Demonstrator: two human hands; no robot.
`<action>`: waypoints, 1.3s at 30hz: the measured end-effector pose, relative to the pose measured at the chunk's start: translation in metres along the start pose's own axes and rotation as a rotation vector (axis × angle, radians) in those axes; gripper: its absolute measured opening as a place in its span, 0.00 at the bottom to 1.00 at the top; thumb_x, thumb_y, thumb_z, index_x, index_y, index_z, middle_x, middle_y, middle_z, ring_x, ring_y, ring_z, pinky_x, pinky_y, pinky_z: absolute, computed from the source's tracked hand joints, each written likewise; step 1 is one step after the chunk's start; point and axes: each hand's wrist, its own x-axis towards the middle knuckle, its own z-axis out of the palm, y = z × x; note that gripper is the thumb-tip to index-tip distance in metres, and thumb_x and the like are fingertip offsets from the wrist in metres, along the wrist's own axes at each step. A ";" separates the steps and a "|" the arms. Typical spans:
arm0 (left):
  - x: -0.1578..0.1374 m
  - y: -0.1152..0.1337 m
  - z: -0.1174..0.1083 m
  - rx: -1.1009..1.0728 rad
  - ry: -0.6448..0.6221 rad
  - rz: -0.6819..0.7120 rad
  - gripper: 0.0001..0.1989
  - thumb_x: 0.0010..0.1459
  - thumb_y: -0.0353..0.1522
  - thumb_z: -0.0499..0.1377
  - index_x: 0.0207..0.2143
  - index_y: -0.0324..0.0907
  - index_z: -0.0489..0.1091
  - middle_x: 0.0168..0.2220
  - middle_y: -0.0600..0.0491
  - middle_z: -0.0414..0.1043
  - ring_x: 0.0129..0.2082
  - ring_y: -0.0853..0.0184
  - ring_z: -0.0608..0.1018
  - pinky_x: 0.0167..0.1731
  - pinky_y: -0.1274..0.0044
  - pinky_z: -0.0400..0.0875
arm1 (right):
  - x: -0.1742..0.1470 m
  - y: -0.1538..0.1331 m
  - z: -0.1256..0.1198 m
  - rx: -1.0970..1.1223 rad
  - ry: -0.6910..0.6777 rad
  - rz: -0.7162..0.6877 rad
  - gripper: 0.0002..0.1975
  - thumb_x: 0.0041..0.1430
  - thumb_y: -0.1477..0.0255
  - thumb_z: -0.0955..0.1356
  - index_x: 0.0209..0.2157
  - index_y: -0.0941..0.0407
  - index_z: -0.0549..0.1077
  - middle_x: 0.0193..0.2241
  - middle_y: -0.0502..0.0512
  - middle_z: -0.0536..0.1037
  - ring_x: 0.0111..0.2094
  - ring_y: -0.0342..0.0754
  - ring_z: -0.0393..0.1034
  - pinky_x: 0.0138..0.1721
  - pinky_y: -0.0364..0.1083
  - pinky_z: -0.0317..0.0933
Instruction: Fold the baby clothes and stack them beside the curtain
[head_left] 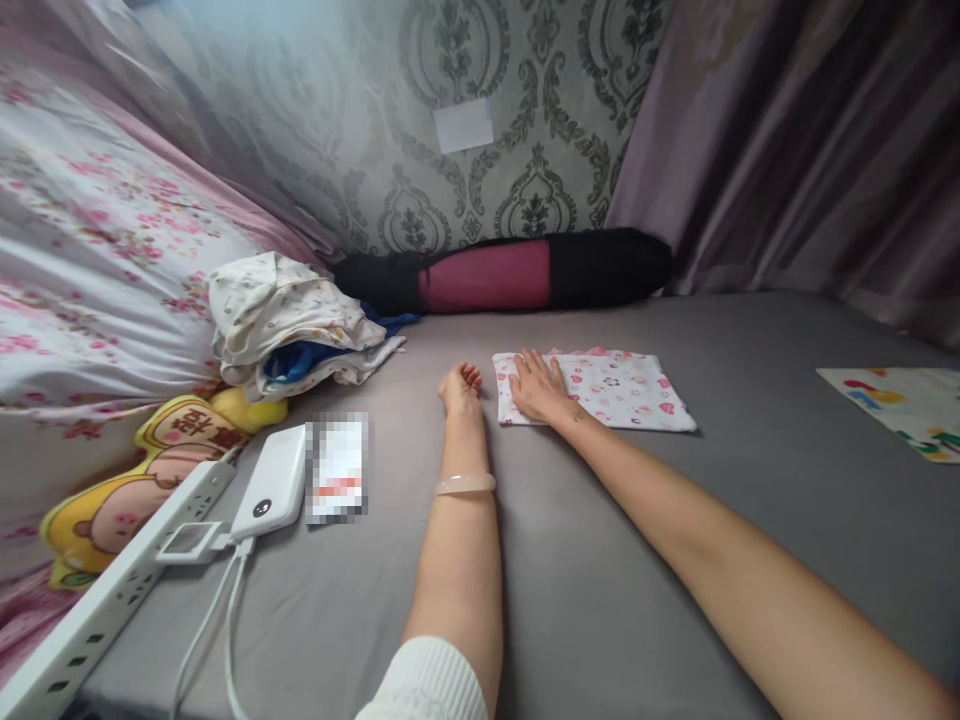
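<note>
My right hand [538, 388] lies flat on the left end of a folded white cloth [622, 390] printed with pink hearts and small figures. Its fingers are stretched out, and a bit of pink edging shows along the far side of the cloth. Just left of the cloth, my left hand [460, 385] rests on the grey sheet [570, 560] with its fingers curled in. Nothing shows in that hand, and a small gap separates it from the cloth. A pale bangle [466, 485] circles the left forearm.
At left are a heap of crumpled white and blue clothes [292, 310], a yellow plush [112, 500], a white power bank [271, 478] with cables, a power strip [97, 610] and a blurred packet [337, 468]. A black-and-maroon bag [487, 275] lies along the wall; a printed cloth [900, 405] is far right.
</note>
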 end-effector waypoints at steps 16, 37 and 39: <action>0.003 0.003 -0.002 -0.072 -0.018 -0.068 0.09 0.55 0.22 0.54 0.23 0.38 0.64 0.21 0.57 0.65 0.17 0.78 0.69 0.21 0.85 0.62 | 0.008 -0.015 0.000 -0.015 0.011 -0.039 0.28 0.66 0.68 0.52 0.64 0.64 0.58 0.66 0.62 0.55 0.67 0.55 0.44 0.65 0.60 0.34; 0.002 0.001 -0.004 -0.078 -0.034 -0.048 0.07 0.53 0.22 0.54 0.24 0.38 0.64 0.21 0.57 0.65 0.19 0.77 0.69 0.23 0.85 0.63 | -0.008 -0.024 0.004 0.055 0.007 -0.141 0.28 0.67 0.66 0.51 0.64 0.64 0.57 0.67 0.60 0.53 0.68 0.52 0.41 0.65 0.58 0.31; 0.003 0.000 -0.004 -0.075 -0.030 -0.043 0.07 0.53 0.22 0.54 0.24 0.39 0.64 0.21 0.57 0.65 0.19 0.77 0.69 0.23 0.85 0.63 | -0.014 -0.024 0.006 0.048 -0.018 -0.149 0.29 0.67 0.66 0.51 0.64 0.63 0.57 0.67 0.61 0.52 0.68 0.52 0.39 0.65 0.58 0.30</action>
